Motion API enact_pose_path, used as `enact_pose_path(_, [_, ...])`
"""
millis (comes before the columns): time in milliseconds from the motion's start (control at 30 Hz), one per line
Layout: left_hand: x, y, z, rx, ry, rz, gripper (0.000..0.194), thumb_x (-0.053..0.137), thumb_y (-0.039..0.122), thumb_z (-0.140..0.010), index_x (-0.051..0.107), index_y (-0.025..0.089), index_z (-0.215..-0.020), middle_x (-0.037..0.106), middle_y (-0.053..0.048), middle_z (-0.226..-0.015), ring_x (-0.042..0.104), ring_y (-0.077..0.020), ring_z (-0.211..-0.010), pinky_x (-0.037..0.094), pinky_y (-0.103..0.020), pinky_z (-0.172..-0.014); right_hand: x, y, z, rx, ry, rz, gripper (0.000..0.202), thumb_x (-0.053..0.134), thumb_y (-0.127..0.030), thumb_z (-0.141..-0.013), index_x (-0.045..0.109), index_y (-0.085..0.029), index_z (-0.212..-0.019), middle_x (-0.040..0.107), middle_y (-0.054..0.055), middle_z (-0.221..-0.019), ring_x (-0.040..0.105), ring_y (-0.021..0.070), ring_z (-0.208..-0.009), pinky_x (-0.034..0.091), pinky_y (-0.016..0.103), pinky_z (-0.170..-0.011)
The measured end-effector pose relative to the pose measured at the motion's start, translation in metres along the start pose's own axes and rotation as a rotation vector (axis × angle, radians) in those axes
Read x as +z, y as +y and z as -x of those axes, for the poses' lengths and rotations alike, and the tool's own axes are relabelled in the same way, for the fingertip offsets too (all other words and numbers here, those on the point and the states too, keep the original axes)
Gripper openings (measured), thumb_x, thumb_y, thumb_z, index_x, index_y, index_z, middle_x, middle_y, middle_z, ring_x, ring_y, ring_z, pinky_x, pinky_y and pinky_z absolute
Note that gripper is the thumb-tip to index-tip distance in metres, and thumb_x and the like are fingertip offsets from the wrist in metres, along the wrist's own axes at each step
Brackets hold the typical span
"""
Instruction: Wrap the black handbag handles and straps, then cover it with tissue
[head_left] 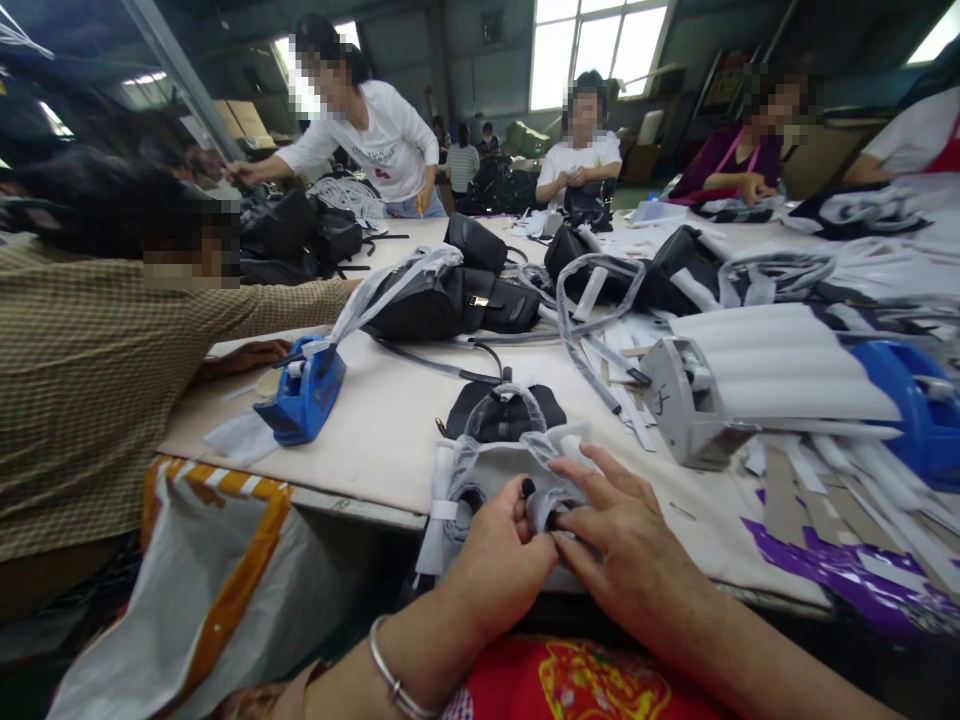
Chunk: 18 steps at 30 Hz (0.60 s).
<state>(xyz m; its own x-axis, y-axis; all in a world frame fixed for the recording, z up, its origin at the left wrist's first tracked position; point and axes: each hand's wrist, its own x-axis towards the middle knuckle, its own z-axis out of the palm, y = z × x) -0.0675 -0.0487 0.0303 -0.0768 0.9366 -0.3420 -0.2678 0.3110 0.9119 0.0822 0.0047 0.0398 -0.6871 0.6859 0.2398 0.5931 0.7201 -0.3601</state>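
Observation:
My left hand [499,550] is closed, its fingers curled round one side of a coiled strap [541,510] wrapped in clear plastic film. From the other side my right hand [637,535] pinches the same coil with thumb and fingers, and a dark end shows between the hands. Both hands are over a bag at the table edge, covered by a pale wrapping sheet [442,470]. A second coiled, film-wrapped strap [466,500] lies left of my left hand. Just beyond, the bag's black flap [506,410] lies under a film-wrapped handle loop [517,392]. My hands hide much of the bag.
A blue tape dispenser [307,395] stands left, a grey tape dispenser [686,405] right. Black bags [465,290] and wrapped straps lie ahead. White foam sheets [780,365] and strips pile up right. An open white sack [187,580] hangs below left. Several co-workers surround the table.

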Motion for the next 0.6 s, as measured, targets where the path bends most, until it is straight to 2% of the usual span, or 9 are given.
enact_pose_path(100, [0.002, 0.005, 0.005, -0.005, 0.021, -0.101, 0.071, 0.057, 0.003, -0.072, 0.037, 0.012, -0.139, 0.063, -0.015, -0.129, 0.062, -0.0236, -0.116, 0.048, -0.034, -0.103, -0.001, -0.002, -0.011, 0.018, -0.103, 0.031, 0.019, 0.060, -0.015, -0.077, 0.077, -0.022, -0.079, 0.056, 0.007, -0.141, 0.033, 0.0394, -0.139, 0.034, 0.060, -0.105])
enact_pose_path(233, [0.004, 0.012, 0.009, 0.060, 0.003, -0.149, 0.068, 0.055, 0.006, -0.077, 0.037, 0.014, -0.142, 0.060, -0.014, -0.134, 0.060, -0.0236, -0.120, 0.047, -0.033, -0.104, 0.001, -0.004, -0.018, -0.028, -0.125, 0.010, 0.022, 0.057, -0.011, -0.074, 0.077, -0.018, -0.079, 0.059, 0.008, -0.138, 0.035, 0.0396, -0.139, 0.035, 0.059, -0.105])
enact_pose_path(333, [0.002, 0.010, 0.008, 0.045, -0.002, -0.154, 0.067, 0.055, 0.007, -0.079, 0.036, 0.013, -0.143, 0.063, -0.015, -0.129, 0.063, -0.0230, -0.114, 0.049, -0.033, -0.099, 0.008, -0.002, -0.014, -0.065, -0.026, -0.029, 0.024, 0.053, -0.009, -0.077, 0.075, -0.017, -0.077, 0.062, 0.009, -0.135, 0.037, 0.0381, -0.139, 0.036, 0.058, -0.105])
enact_pose_path(500, [-0.001, 0.007, 0.003, -0.081, 0.109, -0.240, 0.075, 0.060, 0.007, -0.074, 0.032, 0.007, -0.144, 0.061, -0.019, -0.128, 0.070, -0.0205, -0.094, 0.053, -0.030, -0.087, 0.022, 0.003, -0.002, -0.098, 0.198, -0.094, 0.024, 0.049, -0.004, -0.078, 0.069, -0.017, -0.071, 0.063, 0.011, -0.132, 0.037, 0.0360, -0.139, 0.038, 0.059, -0.106])
enact_pose_path(600, [-0.002, 0.009, 0.001, -0.128, 0.142, -0.265, 0.076, 0.060, 0.006, -0.072, 0.033, 0.007, -0.143, 0.063, -0.018, -0.124, 0.070, -0.0198, -0.088, 0.054, -0.027, -0.078, 0.024, 0.003, 0.004, -0.106, 0.244, -0.145, 0.024, 0.048, -0.001, -0.077, 0.064, -0.017, -0.069, 0.061, 0.012, -0.134, 0.034, 0.0343, -0.141, 0.038, 0.058, -0.108])
